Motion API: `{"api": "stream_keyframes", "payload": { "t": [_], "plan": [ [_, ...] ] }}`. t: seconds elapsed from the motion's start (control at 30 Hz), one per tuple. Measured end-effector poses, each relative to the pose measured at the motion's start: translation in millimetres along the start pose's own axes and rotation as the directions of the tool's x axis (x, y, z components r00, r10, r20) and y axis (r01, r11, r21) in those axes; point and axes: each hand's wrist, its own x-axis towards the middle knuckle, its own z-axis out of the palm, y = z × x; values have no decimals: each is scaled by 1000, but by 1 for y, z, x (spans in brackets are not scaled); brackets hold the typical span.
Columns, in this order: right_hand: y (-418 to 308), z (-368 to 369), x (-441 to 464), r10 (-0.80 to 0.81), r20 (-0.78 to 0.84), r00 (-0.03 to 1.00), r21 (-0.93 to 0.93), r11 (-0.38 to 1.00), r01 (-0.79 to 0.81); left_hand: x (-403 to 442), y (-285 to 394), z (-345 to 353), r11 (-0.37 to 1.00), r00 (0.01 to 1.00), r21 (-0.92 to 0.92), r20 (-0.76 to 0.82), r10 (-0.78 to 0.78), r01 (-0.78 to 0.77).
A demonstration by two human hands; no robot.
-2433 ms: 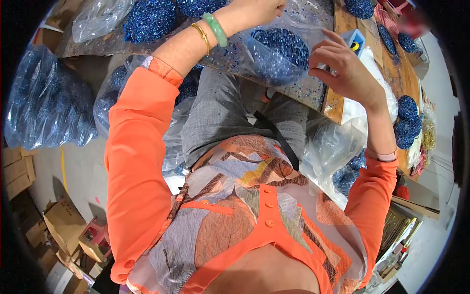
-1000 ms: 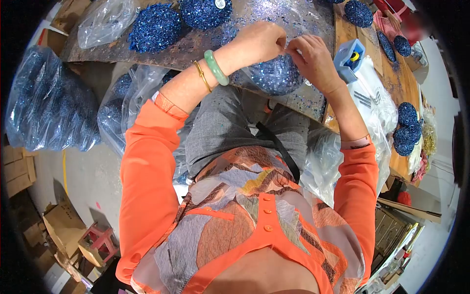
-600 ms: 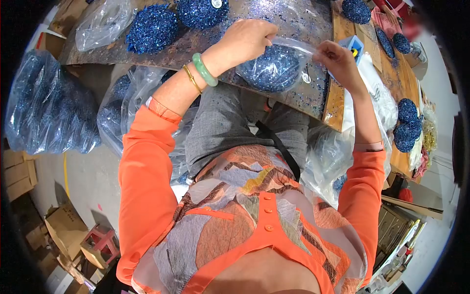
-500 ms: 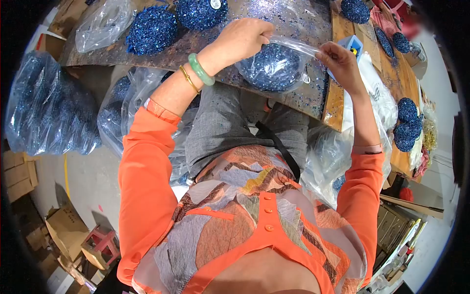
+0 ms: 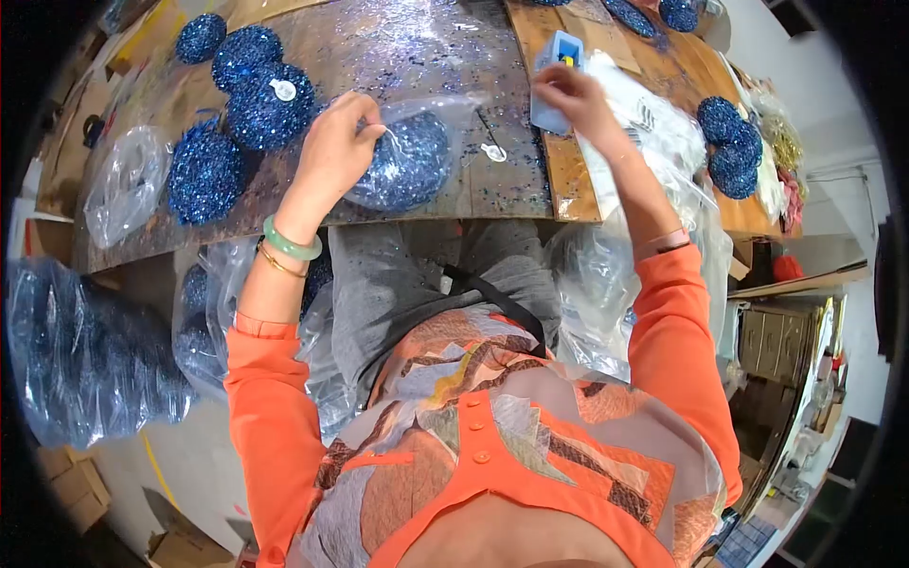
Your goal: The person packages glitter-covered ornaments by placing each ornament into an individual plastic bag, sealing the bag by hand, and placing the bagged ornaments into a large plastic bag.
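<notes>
A blue glittery ball (image 5: 409,163) lies inside a clear plastic bag (image 5: 461,115) near the table's front edge. My left hand (image 5: 339,144) is closed at the bag's left side, thumb and fingers pinching the plastic. A white tag (image 5: 493,151) on a dark string lies at the bag's right. Farther right, my right hand (image 5: 576,102) is over a light-blue holder (image 5: 547,115) that looks like a tape dispenser with something yellow inside. Its fingers are curled together at the holder's top; what they pinch, if anything, is too small to make out.
Several blue glitter balls (image 5: 270,106) and an empty clear bag (image 5: 128,185) lie on the left of the table (image 5: 379,52). White plastic bags (image 5: 630,118) lie right of the holder, beyond them more blue balls (image 5: 731,147). A big bag of blue balls (image 5: 90,350) hangs lower left.
My right hand has let go of the bag's mouth and moved to the blue holder. My left hand still grips the bag, now at its left. The view has shifted right.
</notes>
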Motion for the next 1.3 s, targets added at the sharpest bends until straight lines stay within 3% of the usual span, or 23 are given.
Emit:
{"api": "stream_keyframes", "payload": {
  "t": [0.03, 0.07, 0.1, 0.2, 0.3, 0.43, 0.63, 0.93, 1.03, 1.13, 1.3],
  "plan": [
    [16, -19, 7, 60, -83, 995, -108, 992, -69, -1, -1, 1, 1000, 999, -7, -44, 24, -24],
    [38, -35, 13, -54, -147, 988, -86, 995, 41, -1, 0, 1, 1000, 999, -32, -46, -1, -1],
    [57, -49, 17, 58, -213, 975, -133, 987, -88, -1, 2, 1, 998, 999, -56, -48, -27, 24],
    [84, -72, 17, 337, -150, 929, -36, 938, -346, 3, 4, 0, 997, 991, -38, -110, -74, 70],
    [97, -72, 19, 512, -18, 859, -48, 857, -512, 8, 1, 3, 996, 977, -33, -197, -88, 83],
    [105, -57, 26, 599, 90, 796, 57, 794, -605, 11, -2, 3, 994, 961, -69, -259, -94, 79],
    [99, -42, 35, 599, 107, 794, 103, 787, -608, 6, -2, 5, 990, 964, -40, -227, -140, 134],
    [92, -33, 32, 621, -49, 782, 305, 755, -580, -2, -8, 15, 988, 972, -62, -182, -148, 139],
    [88, -42, 41, 487, -141, 862, 353, 838, -416, -2, -8, 17, 986, 972, -59, -165, -166, 158],
    [73, -54, 36, 437, -22, 899, 292, 863, -412, -2, -8, 21, 983, 970, -33, -160, -183, 180],
    [41, -38, -8, 501, -56, 864, 359, 817, -451, -1, -6, 24, 987, 973, -39, -163, -162, 157]
  ]
}}
